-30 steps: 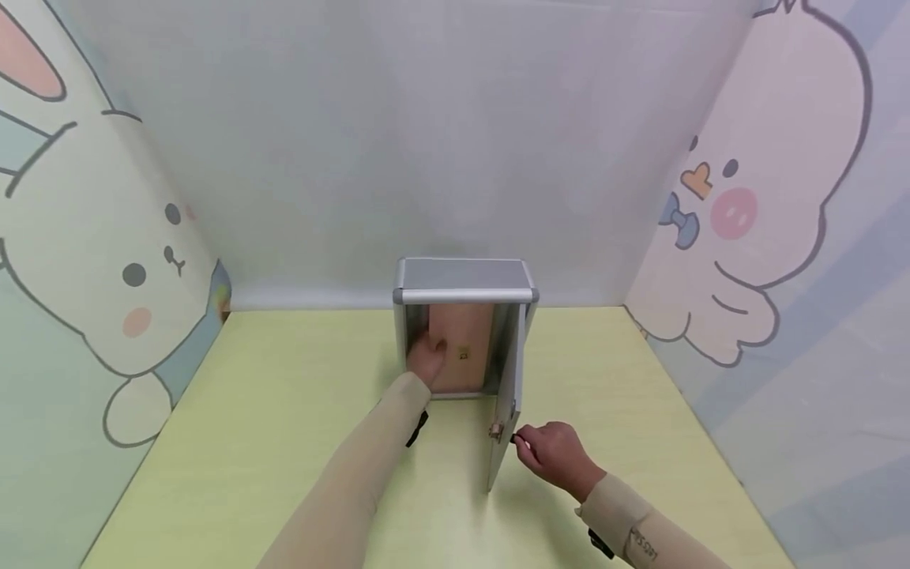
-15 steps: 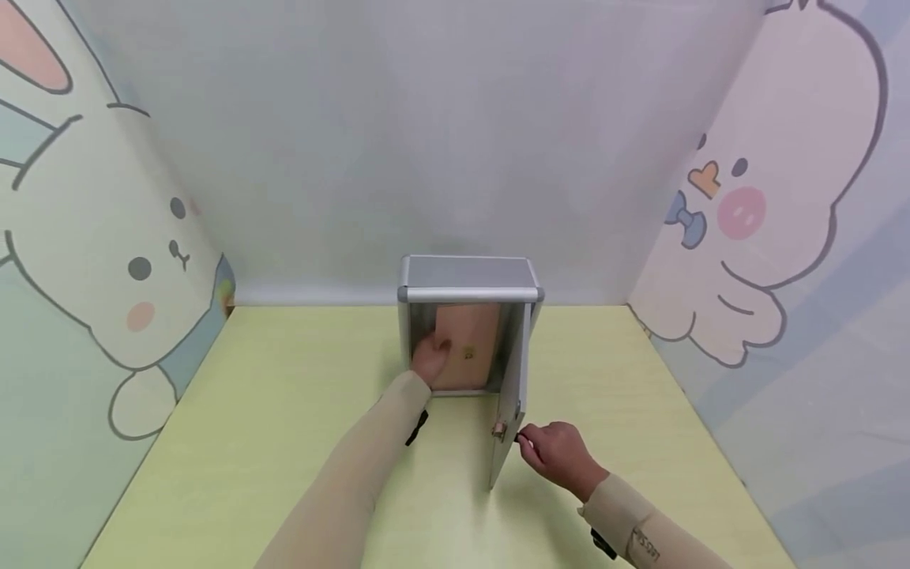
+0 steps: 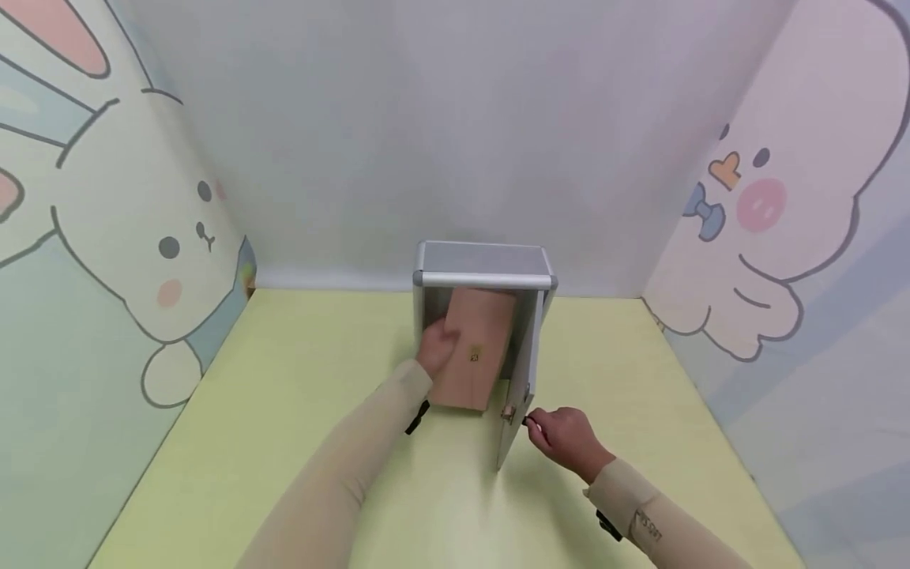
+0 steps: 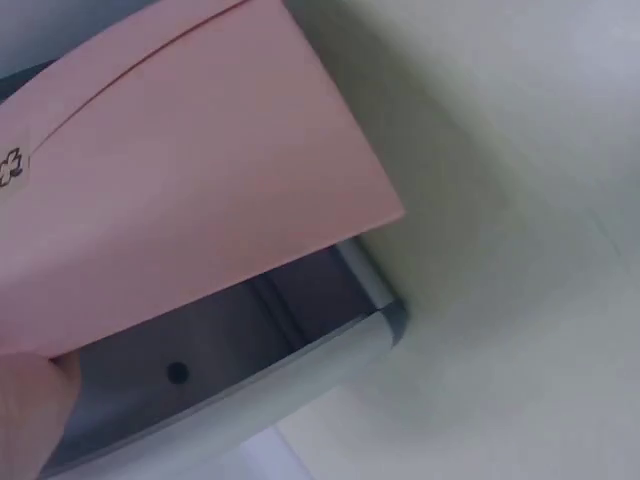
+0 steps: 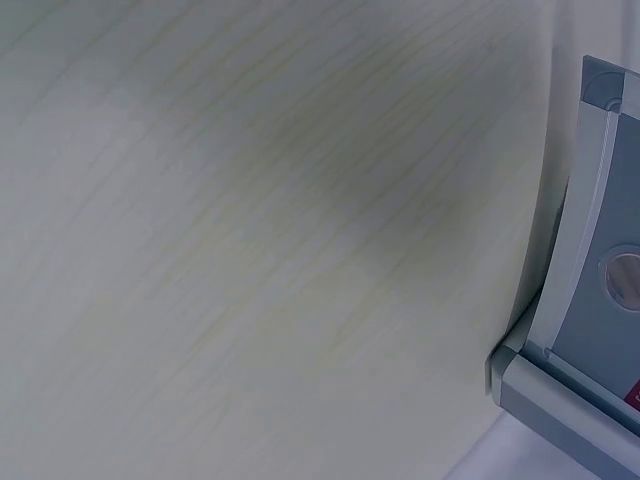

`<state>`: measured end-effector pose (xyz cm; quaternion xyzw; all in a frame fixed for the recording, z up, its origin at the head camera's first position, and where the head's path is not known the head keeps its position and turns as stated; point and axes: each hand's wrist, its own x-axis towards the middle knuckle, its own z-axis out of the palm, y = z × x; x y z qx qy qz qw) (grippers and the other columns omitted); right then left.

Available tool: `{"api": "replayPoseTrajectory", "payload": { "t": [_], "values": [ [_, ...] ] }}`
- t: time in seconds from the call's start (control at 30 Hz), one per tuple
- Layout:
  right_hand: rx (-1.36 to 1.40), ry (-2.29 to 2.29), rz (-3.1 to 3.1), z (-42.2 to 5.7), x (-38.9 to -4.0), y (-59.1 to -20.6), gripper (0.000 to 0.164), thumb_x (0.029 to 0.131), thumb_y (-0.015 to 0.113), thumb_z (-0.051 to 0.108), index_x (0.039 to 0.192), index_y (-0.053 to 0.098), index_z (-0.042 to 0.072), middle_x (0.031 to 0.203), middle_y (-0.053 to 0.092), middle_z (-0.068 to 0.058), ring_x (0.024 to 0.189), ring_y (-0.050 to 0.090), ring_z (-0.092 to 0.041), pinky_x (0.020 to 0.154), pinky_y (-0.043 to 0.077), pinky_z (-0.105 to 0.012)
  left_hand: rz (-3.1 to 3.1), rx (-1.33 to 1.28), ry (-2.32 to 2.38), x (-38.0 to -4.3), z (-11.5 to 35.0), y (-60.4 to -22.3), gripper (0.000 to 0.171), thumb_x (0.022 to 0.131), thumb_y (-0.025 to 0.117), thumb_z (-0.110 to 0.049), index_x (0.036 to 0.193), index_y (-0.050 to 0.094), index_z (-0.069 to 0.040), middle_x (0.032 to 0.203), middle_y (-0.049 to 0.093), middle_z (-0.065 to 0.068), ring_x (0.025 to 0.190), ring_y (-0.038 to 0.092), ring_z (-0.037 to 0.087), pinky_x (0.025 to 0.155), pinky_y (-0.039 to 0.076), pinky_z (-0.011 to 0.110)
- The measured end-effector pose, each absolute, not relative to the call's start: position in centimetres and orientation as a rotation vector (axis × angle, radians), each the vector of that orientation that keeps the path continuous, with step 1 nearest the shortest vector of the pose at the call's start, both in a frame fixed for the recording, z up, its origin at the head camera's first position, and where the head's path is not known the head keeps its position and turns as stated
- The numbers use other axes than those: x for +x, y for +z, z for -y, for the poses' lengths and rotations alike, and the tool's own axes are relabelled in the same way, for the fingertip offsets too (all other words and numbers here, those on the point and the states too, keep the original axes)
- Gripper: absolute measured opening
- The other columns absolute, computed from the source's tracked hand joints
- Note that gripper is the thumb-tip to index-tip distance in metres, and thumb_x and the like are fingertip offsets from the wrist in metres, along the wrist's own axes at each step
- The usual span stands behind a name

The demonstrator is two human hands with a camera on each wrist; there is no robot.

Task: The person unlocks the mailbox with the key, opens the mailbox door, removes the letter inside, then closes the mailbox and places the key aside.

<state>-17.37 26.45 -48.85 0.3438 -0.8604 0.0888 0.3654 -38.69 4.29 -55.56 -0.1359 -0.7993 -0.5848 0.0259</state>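
Note:
In the head view, a small grey metal cabinet stands on the table with its door swung out to the right. My left hand grips the left side of a pink envelope, which leans tilted with its lower end out past the cabinet's front. The left wrist view shows the envelope's flap line and a small sticker; my thumb lies at its edge. My right hand pinches a small black piece on the door's outer face, opposite the latch. The right hand is out of its own wrist view.
The pale yellow table runs back to a plain grey wall. Cartoon-printed side walls flank it, with a rabbit at left and a chick at right. In the right wrist view, the cabinet's metal edge shows at right.
My left hand has drawn the envelope forward and tilted it, so its lower end now passes the cabinet's front edge. The right hand keeps hold at the door. The head view has shifted slightly.

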Motion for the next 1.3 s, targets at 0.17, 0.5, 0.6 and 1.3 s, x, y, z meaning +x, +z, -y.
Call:
{"api": "replayPoseTrajectory", "payload": {
  "t": [0.17, 0.5, 0.6, 1.3],
  "values": [
    [0.878, 0.230, 2.235, -26.3, -17.9, -48.7, 0.049, 0.103, 0.021, 0.031, 0.068, 0.051, 0.013, 0.047, 0.032, 0.013, 0.044, 0.024, 0.000, 0.038, 0.023, -0.021, 2.636, -0.443, -1.911, -37.0, -2.8, -53.7, 0.045, 0.094, 0.059, -0.035, 0.125, 0.058, -0.002, 0.108, 0.065, 0.013, 0.096, 0.062, 0.025, 0.083, 0.050, 0.038],
    [0.869, 0.212, 2.226, -26.3, -17.6, -49.5, 0.050, 0.104, 0.022, 0.031, 0.067, 0.050, 0.012, 0.046, 0.030, 0.011, 0.041, 0.025, -0.003, 0.037, 0.022, -0.022, 2.980, -0.461, -1.804, -30.4, 1.6, -49.7, 0.032, 0.096, 0.053, -0.007, 0.122, 0.055, 0.011, 0.102, 0.064, 0.020, 0.091, 0.061, 0.027, 0.086, 0.049, 0.043],
    [0.857, 0.216, 2.227, -26.5, -17.6, -49.6, 0.050, 0.104, 0.023, 0.033, 0.068, 0.051, 0.011, 0.045, 0.031, 0.010, 0.038, 0.028, -0.005, 0.036, 0.024, -0.024, 3.042, -0.602, -1.774, -29.9, 3.1, -50.7, 0.034, 0.097, 0.053, -0.010, 0.125, 0.055, 0.009, 0.100, 0.065, 0.016, 0.089, 0.060, 0.023, 0.085, 0.049, 0.041],
    [0.879, 0.249, 2.205, -25.9, -17.7, -49.1, 0.047, 0.104, 0.025, 0.032, 0.068, 0.049, 0.013, 0.047, 0.029, 0.012, 0.039, 0.029, -0.005, 0.036, 0.024, -0.023, 3.036, 0.185, -1.740, -29.4, 13.7, -54.4, 0.044, 0.097, 0.044, -0.015, 0.128, 0.045, 0.016, 0.106, 0.060, 0.028, 0.091, 0.062, 0.036, 0.080, 0.051, 0.044]
  ]
}}
